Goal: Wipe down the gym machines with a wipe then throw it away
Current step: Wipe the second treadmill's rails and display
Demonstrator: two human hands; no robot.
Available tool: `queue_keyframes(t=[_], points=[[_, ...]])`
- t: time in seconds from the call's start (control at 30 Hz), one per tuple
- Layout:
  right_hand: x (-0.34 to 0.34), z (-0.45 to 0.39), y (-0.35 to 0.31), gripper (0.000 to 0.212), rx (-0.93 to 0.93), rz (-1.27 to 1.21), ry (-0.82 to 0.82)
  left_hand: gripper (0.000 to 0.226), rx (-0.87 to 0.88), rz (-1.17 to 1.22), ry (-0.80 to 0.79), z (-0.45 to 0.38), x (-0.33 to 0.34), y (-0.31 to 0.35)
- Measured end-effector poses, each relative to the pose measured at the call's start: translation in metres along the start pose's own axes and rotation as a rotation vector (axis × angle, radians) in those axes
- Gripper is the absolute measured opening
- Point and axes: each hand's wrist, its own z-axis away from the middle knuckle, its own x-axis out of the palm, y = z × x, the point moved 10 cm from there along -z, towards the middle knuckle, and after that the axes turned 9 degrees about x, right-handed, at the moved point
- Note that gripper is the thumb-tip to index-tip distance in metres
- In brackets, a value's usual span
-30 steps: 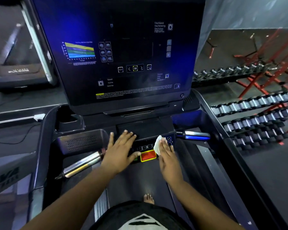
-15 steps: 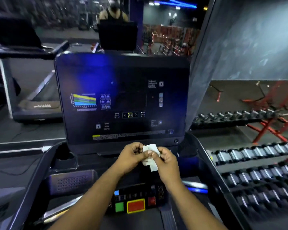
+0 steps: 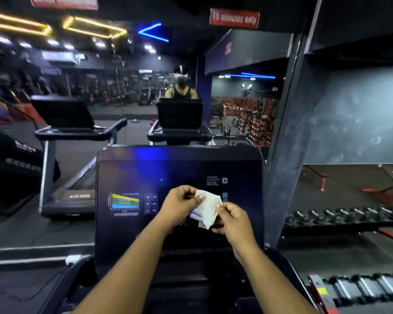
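1. Your left hand and right hand now both pinch the wipe; a second ago only the right pressed it on the buttons.
2. It's lifted before the screen; you're likely refolding it to wipe there.

A red sign hanging from the ceiling at top right reads "15 minutes only" in white letters. A second red sign at the top left edge carries white lettering too blurred and cropped to read. The treadmill console screen shows small white text, a coloured chart and icons, all too small to read.
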Motion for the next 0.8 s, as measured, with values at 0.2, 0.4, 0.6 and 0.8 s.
queue_keyframes(t=[0.2,0.4,0.6,0.8], points=[[-0.012,-0.025,-0.035,0.015,-0.067,0.007,0.113,0.012,-0.038,0.15,-0.119,-0.034,0.008,0.018],[0.009,-0.037,-0.062,0.026,-0.149,0.08,0.127,0.013,0.099,0.038,-0.149,-0.08,0.006,0.043],[0.004,-0.066,-0.072,0.017,-0.115,0.052,0.198,0.014,0.234,-0.158,-0.226,-0.125,0.026,0.058],[-0.039,-0.103,-0.073,0.015,-0.104,-0.018,0.233,0.005,0.214,-0.2,-0.192,-0.137,0.044,0.042]])
